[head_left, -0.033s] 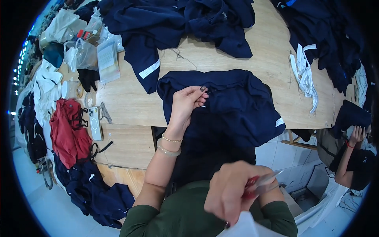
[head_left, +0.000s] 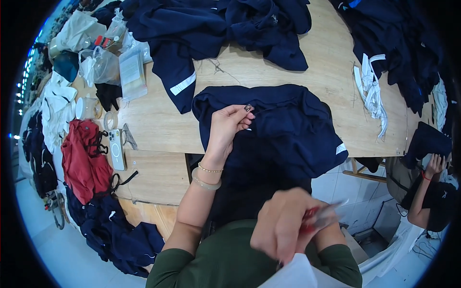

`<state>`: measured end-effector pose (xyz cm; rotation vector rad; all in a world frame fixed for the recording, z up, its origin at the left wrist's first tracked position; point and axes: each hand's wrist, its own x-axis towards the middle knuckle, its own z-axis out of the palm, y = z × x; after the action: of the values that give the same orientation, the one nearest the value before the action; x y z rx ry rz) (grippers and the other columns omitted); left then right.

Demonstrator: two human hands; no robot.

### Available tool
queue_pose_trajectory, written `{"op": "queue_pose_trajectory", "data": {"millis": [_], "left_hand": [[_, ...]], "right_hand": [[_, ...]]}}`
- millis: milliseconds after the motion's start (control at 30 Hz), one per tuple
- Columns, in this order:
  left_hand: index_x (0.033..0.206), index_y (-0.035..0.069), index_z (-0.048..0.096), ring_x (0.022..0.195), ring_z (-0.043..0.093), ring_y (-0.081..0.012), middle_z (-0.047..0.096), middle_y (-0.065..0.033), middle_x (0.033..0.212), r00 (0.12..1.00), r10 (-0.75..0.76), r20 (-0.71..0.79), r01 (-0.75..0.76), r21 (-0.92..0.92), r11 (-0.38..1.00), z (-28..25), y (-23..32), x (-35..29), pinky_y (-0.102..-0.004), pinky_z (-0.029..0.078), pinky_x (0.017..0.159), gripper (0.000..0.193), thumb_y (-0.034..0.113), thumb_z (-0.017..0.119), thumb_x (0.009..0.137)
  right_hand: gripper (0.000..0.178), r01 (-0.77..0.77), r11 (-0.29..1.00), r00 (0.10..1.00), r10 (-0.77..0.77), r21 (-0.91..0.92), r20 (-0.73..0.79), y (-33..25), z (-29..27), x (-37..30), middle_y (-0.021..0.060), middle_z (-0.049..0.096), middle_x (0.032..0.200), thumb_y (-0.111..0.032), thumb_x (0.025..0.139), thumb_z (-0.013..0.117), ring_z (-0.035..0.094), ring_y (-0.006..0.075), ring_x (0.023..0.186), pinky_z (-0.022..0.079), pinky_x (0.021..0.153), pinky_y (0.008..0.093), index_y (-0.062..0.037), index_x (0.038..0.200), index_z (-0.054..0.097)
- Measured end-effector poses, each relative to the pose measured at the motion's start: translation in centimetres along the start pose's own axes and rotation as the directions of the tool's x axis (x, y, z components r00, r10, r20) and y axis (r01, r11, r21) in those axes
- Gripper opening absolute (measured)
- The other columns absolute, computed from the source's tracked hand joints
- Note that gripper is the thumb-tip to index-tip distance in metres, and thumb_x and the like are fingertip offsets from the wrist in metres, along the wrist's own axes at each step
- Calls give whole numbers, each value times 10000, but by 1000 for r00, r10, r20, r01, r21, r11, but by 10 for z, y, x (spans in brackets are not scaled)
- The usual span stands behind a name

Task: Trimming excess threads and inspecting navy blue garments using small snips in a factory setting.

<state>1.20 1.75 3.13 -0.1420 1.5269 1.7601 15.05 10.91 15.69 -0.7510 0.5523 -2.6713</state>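
Note:
A navy garment (head_left: 288, 129) lies bunched at the table's front edge and droops into my lap. Over its upper left part, my left hand (head_left: 228, 125) is closed in a pinch; what sits between the fingertips is too small to make out. A small white bit shows just below those fingers. Raised close in front of my chest, my right hand (head_left: 283, 223) is closed around thread snips (head_left: 321, 217) with red on the handle. Their metal blades point to the right and are blurred.
More navy garments (head_left: 182, 29) cover the table's far side. White strips (head_left: 370, 96) lie at right, loose threads (head_left: 218, 67) beyond my left hand. A phone (head_left: 116, 149), tape roll (head_left: 110, 120) and red cloth (head_left: 84, 161) are at left. Another person's hand (head_left: 434, 165) holds dark cloth at far right.
My right hand with the thread snips has shifted slightly up and to the right. My left hand and the garment stay practically in place.

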Motion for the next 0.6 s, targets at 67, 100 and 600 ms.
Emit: {"op": "queue_pose_trajectory", "data": {"millis": [67,100,600], "left_hand": [[996,-15,690,650,596,-46,672,-29,790,1000,25,17,-25,-16,1000,-3,-2,2,-157,495,608,159,117,637,925],[996,-15,690,650,596,-46,672,-29,790,1000,24,11,-24,-15,1000,-5,-3,0,-157,495,608,159,117,637,925],[968,-34,701,645,613,-74,688,-60,775,986,159,-55,-151,124,981,4,-11,-16,-182,493,608,157,95,620,930]], "right_hand": [[319,230,973,959,-229,-9,-165,2,-13,-4,74,589,725,-292,877,686,487,177,555,365,512,254,21,885,625],[316,232,970,922,-242,-69,-303,-4,-19,-9,59,559,685,-289,914,643,457,184,524,339,478,254,1,800,589],[256,-653,553,307,-431,-517,-848,-46,-95,-28,-2,491,740,-288,995,506,405,64,654,317,582,211,-37,945,533]]}}
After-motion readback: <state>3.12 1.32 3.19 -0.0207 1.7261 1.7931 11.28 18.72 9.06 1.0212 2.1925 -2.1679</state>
